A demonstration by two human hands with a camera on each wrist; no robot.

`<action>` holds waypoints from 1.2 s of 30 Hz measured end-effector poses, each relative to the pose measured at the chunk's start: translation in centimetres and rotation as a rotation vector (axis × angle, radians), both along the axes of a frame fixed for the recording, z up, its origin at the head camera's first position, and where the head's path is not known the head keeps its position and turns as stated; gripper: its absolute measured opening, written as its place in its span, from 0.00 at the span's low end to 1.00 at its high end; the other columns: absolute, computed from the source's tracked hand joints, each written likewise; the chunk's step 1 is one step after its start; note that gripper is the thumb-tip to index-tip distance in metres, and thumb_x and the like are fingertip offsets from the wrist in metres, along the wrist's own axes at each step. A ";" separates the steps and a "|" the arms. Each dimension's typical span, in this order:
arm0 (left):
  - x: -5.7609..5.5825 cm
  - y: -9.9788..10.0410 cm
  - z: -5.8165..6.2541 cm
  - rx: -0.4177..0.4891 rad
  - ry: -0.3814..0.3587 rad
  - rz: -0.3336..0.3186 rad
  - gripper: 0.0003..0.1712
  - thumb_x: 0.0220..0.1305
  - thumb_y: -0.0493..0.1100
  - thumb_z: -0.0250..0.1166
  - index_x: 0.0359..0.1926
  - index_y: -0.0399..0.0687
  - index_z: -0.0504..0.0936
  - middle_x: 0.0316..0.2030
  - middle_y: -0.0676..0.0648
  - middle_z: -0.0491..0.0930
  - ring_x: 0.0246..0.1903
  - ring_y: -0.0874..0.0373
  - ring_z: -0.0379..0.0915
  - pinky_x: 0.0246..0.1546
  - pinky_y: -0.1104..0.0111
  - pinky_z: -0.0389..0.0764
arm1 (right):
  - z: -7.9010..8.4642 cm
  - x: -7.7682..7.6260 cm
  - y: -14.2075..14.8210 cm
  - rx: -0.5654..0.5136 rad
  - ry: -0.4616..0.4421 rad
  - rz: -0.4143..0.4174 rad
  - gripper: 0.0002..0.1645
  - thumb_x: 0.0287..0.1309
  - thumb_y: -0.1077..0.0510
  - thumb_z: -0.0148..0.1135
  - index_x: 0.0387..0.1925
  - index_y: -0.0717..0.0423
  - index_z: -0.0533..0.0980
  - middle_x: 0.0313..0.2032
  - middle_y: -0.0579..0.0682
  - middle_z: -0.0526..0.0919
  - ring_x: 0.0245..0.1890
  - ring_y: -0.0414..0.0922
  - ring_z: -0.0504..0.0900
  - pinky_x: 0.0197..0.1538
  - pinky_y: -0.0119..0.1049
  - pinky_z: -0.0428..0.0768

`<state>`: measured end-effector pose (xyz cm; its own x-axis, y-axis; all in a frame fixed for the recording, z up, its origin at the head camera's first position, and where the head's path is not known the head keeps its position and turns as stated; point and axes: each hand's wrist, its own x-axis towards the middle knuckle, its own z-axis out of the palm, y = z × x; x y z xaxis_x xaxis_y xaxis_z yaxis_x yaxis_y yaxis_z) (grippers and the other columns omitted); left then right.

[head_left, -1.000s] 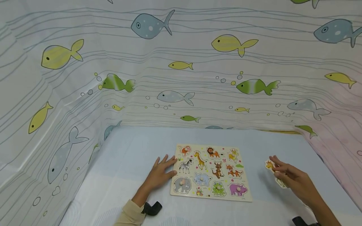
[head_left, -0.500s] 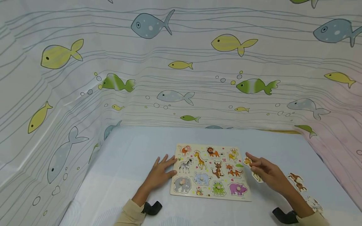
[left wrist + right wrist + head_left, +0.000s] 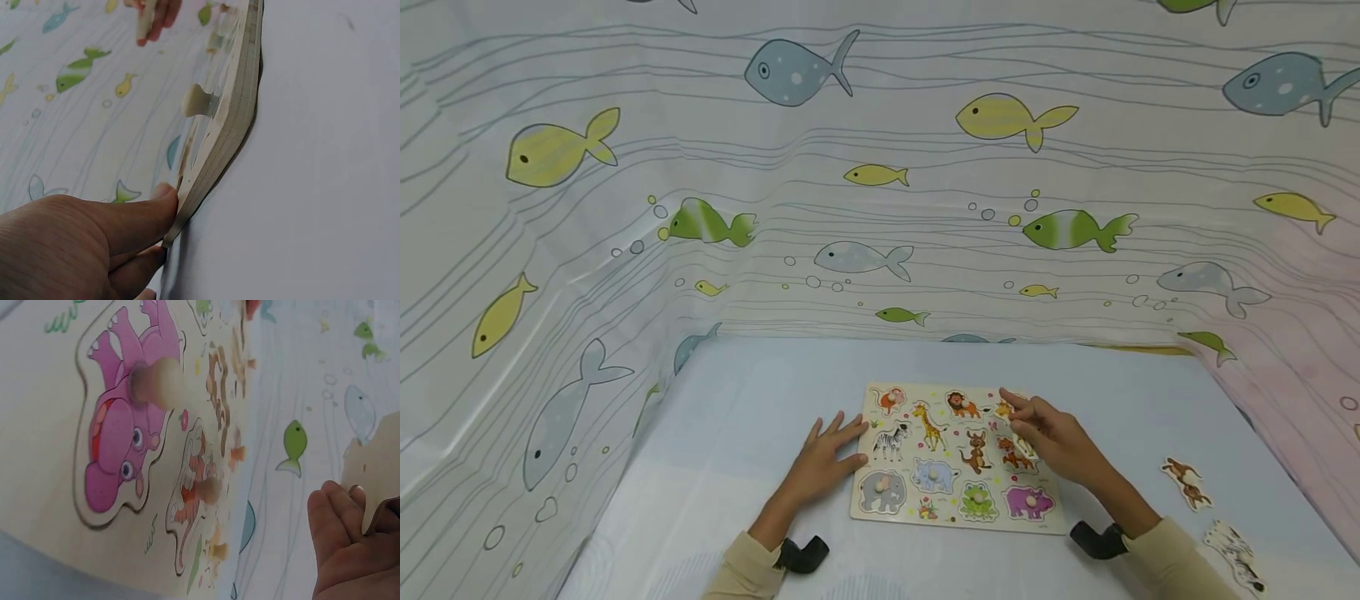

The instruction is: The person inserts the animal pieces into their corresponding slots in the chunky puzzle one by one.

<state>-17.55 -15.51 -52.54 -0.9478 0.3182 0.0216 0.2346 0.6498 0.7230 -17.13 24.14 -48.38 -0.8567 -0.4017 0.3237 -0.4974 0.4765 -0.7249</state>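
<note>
A wooden animal puzzle board [image 3: 895, 512] lies flat on the table. My left hand [image 3: 820, 467] is at its left edge, fingers spread, with thumb and fingertips touching the edge; the left wrist view shows the thumb [image 3: 140, 215] right at the rim. My right hand [image 3: 1063, 446] pinches a giraffe puzzle piece [image 3: 1025, 447] over the board's right part, overlapping the tiger in this view. Its plain wooden back [image 3: 381, 462] shows in the right wrist view. Seated in the board with their knobs are a hippo piece [image 3: 1028, 502], a frog piece [image 3: 977, 502] and an elephant piece [image 3: 882, 492].
To the right of the board lie a brown animal piece [image 3: 1186, 483] and a zebra piece [image 3: 1236, 554]. The light table [image 3: 760, 383] meets a fish-patterned cloth backdrop [image 3: 775, 300] behind and at the sides. Each wrist wears a black device.
My right hand has carried the giraffe piece leftward from beside the board to above its right part. The brown and zebra pieces have come into view at right. My left hand has stayed put.
</note>
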 end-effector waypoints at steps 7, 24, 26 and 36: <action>0.0 -0.1 -0.1 -0.003 0.011 -0.008 0.32 0.63 0.47 0.69 0.68 0.50 0.74 0.71 0.50 0.69 0.77 0.45 0.50 0.80 0.47 0.36 | -0.2 -1.4 -2.2 0.015 0.004 0.044 0.02 0.71 0.64 0.56 0.43 0.55 0.73 0.67 0.65 0.72 0.28 0.41 0.81 0.27 0.25 0.75; 0.1 0.0 0.0 -0.003 0.003 -0.006 0.32 0.64 0.47 0.69 0.68 0.50 0.74 0.71 0.50 0.68 0.77 0.45 0.50 0.80 0.48 0.35 | -0.5 -3.1 -6.5 0.031 -0.010 0.114 0.06 0.75 0.56 0.52 0.40 0.54 0.71 0.69 0.66 0.68 0.16 0.31 0.66 0.17 0.25 0.65; 0.1 0.0 -0.1 -0.008 0.006 -0.008 0.32 0.64 0.48 0.69 0.68 0.50 0.74 0.71 0.50 0.68 0.77 0.45 0.50 0.80 0.48 0.35 | -0.6 -3.4 -6.9 0.025 -0.014 0.107 0.08 0.75 0.54 0.51 0.40 0.54 0.71 0.69 0.66 0.68 0.19 0.32 0.71 0.18 0.26 0.65; 0.0 -0.2 -0.2 0.002 0.002 -0.016 0.32 0.64 0.48 0.68 0.69 0.51 0.74 0.71 0.51 0.68 0.78 0.46 0.49 0.80 0.48 0.34 | -1.4 -4.6 -8.7 0.022 -0.055 0.109 0.07 0.76 0.53 0.50 0.42 0.51 0.71 0.70 0.63 0.68 0.12 0.33 0.61 0.18 0.28 0.66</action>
